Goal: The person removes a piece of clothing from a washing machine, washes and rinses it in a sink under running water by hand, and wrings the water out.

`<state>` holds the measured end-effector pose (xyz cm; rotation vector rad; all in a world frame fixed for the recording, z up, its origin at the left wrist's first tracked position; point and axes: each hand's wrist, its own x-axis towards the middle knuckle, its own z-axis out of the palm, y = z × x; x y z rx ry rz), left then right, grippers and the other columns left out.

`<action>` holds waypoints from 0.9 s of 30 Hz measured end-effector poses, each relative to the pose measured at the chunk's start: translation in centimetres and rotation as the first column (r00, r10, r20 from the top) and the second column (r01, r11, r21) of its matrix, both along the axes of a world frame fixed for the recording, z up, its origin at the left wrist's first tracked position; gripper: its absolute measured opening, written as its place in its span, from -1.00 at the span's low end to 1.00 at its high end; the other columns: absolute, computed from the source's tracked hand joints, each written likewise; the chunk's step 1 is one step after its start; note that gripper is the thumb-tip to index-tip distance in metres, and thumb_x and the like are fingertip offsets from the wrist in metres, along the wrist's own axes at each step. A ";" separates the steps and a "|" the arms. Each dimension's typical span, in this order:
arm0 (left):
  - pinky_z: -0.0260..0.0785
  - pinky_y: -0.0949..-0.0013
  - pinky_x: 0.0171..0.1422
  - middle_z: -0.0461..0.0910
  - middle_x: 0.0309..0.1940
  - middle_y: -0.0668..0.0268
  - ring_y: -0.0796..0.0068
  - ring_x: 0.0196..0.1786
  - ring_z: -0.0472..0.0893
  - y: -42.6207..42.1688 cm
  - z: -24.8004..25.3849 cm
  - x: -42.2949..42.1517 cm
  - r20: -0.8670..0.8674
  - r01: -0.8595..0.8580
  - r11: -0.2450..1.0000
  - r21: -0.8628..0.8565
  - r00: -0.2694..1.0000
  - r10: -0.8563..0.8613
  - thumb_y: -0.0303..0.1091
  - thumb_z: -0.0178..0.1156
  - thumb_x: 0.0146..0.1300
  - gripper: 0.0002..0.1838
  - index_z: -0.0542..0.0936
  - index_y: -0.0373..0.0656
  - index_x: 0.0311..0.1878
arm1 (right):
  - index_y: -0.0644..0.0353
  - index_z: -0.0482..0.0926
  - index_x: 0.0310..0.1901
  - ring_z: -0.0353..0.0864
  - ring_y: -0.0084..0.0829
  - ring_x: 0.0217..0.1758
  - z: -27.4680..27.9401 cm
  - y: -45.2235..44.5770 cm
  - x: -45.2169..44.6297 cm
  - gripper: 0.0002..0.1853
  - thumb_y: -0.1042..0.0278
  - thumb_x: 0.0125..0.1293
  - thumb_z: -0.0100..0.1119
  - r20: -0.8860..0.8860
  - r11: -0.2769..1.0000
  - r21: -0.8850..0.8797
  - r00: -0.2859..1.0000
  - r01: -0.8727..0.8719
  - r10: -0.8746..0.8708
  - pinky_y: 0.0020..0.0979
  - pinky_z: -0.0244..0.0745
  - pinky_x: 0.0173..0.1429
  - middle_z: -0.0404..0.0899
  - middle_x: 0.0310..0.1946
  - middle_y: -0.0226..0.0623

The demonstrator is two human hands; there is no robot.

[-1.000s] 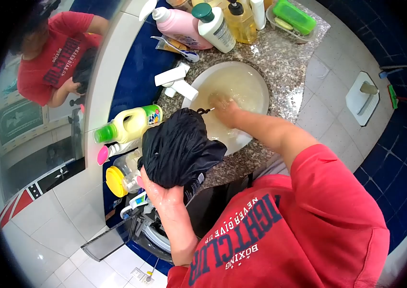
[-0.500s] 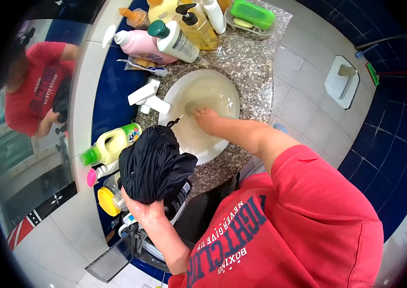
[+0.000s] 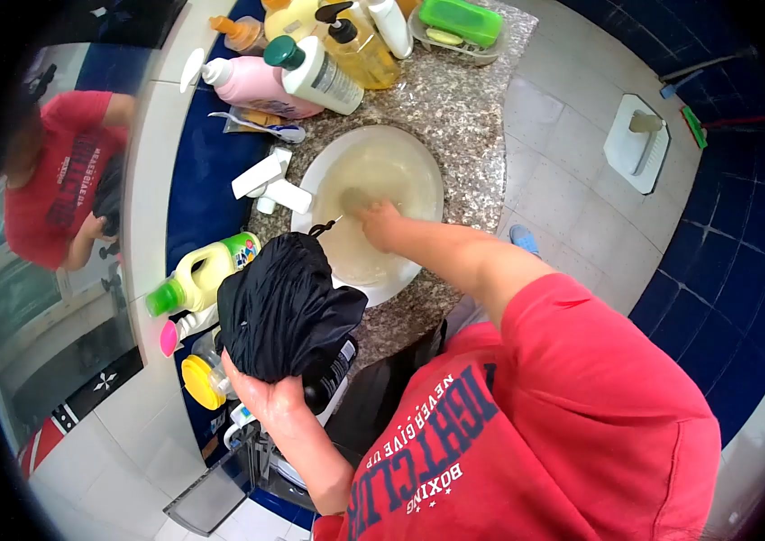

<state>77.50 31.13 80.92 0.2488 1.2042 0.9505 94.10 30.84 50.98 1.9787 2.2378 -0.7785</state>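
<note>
My left hand [image 3: 265,397] is closed under a bunched black cloth [image 3: 279,302], holding it up beside the basin. A dark cord loop sticks out from the cloth's top. Murky water stands in the white oval washbasin [image 3: 405,287]. My right hand [image 3: 380,225] reaches down into it, near a dark round spot at the bottom. Its fingertips are under the cloudy water, so whether they grip anything is hidden. Beside the basin's rim is a white tap [image 3: 263,176]. A black bottle [image 3: 328,374] shows just below the cloth, close to my left wrist.
Pump bottles, including a pink one [image 3: 261,87] and a green-capped white one [image 3: 324,79], crowd the granite counter [image 3: 472,117]. A soap dish [image 3: 454,45] sits at its far end. A yellow jug [image 3: 197,279] lies left of the cloth. A squat toilet [image 3: 639,144] is in the floor.
My right hand has shifted slightly within the water. The view has moved a little, showing more of a blue shoe on the floor. My left hand still holds the black cloth.
</note>
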 end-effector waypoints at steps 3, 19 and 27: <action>0.20 0.01 0.44 0.51 0.19 0.08 0.08 0.26 0.47 0.1 0.3 -0.2 0.021 -0.025 1.000 -0.008 0.999 0.025 -0.16 0.05 0.30 -0.54 0.52 -0.24 0.17 | 0.08 0.64 0.05 0.25 -0.02 0.39 2.8 -0.5 -1.0 -0.53 0.22 0.04 0.29 -0.002 0.979 -0.201 0.999 -0.038 0.039 0.20 0.17 0.30 0.38 0.27 -0.14; 0.24 -0.01 0.41 0.53 0.16 0.08 0.06 0.23 0.49 -0.1 1.1 0.4 -0.029 -0.063 0.997 0.039 0.997 0.065 -0.18 0.06 0.29 -0.54 0.52 -0.27 0.15 | 0.16 0.42 0.28 0.03 -0.11 0.53 -0.1 -0.7 0.7 -0.39 0.33 0.12 0.17 -0.098 1.000 0.026 0.995 0.013 -0.011 -0.02 0.08 0.44 0.13 0.45 -0.16; 0.24 0.01 0.41 0.56 0.13 0.07 0.08 0.21 0.51 0.7 1.1 -0.3 0.045 -0.024 0.999 0.021 0.999 0.023 -0.20 0.08 0.28 -0.57 0.55 -0.27 0.11 | 0.25 0.35 0.32 -0.10 0.03 0.55 -5.3 -0.1 -2.3 -0.27 0.24 0.05 0.25 -0.139 0.984 0.145 0.987 0.101 -0.080 0.03 -0.15 0.54 -0.02 0.49 -0.08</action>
